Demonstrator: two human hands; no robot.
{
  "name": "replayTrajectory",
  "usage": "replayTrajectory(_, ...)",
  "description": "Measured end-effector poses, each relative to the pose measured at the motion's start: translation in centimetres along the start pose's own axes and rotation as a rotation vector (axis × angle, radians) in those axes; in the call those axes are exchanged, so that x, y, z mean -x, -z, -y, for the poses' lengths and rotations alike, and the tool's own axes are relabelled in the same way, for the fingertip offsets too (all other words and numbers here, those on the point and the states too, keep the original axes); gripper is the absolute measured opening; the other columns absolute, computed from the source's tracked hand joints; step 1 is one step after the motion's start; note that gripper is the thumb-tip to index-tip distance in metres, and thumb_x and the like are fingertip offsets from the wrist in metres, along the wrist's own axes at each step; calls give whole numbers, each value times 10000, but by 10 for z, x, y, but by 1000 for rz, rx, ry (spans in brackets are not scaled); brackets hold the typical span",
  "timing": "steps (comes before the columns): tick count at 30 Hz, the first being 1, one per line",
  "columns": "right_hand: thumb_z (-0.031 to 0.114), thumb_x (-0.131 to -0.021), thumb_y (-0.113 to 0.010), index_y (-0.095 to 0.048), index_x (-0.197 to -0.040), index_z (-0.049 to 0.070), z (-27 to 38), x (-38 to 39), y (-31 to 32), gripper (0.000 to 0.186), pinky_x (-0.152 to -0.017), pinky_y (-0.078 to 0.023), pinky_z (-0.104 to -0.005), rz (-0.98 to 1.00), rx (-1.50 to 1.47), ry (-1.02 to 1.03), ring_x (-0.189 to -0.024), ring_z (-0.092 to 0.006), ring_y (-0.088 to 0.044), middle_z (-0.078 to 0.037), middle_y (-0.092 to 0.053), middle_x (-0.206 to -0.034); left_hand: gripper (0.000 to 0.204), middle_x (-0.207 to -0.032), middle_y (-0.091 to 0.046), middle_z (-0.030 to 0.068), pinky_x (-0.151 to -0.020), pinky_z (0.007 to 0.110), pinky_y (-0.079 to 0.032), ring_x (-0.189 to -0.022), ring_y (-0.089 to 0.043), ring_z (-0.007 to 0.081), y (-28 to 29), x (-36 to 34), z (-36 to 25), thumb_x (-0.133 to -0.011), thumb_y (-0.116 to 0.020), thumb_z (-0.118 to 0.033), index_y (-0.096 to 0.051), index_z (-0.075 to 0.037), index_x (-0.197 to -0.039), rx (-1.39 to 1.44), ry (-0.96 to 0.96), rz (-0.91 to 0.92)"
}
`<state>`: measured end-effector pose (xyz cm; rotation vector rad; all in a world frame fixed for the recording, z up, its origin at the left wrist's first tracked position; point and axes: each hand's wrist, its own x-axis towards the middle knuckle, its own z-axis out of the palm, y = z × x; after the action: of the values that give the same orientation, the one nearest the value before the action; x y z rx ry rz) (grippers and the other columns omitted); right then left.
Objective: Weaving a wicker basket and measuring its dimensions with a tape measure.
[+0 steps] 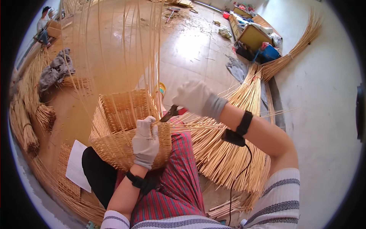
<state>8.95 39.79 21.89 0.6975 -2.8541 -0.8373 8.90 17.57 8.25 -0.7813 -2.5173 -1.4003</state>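
Note:
A woven wicker basket (114, 149) with an open top rests on my lap, over red striped cloth. Long upright willow rods (124, 49) rise from its walls. My left hand (145, 140), in a pale glove, grips the near rim close to the right corner, fingers closed. In my gloved right hand (195, 98) is a pair of pruning shears (170, 113) with a red handle. Their dark jaws point down-left and come up to the rim beside my left fingertips. Whether they touch a rod I cannot tell.
A large fan of loose rods (228, 156) spreads to my right. More bundles (28, 103) and a grey cloth (57, 70) line the left wall. A white paper (78, 164) lies by my left knee. A blue bucket (268, 53) stands far right. Another person (44, 21) sits far left.

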Motion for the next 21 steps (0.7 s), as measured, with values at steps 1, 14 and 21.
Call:
replayTrajectory(1,204,-839,-657,-701,-977,207,-8,7,2,145,-734,-525,-355,89,-18,-54,-882,-194,-683,-3,-660,-880,283,-1048,-592,135,-790,399,-528,-959,-655,337,1,0,0,-927,-690,-35,-609,-95,-1191,-33,6,4)
replayTrajectory(14,229,-883,-662,-709,-904,160,-3,7,-4,86,-789,-473,-323,-82,88,76,-912,-163,-654,42,-650,-854,266,-911,-572,116,-681,410,-509,-789,-640,308,2,-6,-8,-875,-687,-14,-748,-145,-1098,-168,-52,42)
replayTrajectory(21,210,-855,-677,-724,-896,136,0,10,0,97,-736,-499,-364,-9,14,55,-883,-185,-665,7,-666,-840,416,-972,-553,93,-682,404,-513,-812,-644,307,3,-3,-6,-836,-683,7,-753,-202,-1188,-190,-69,97)
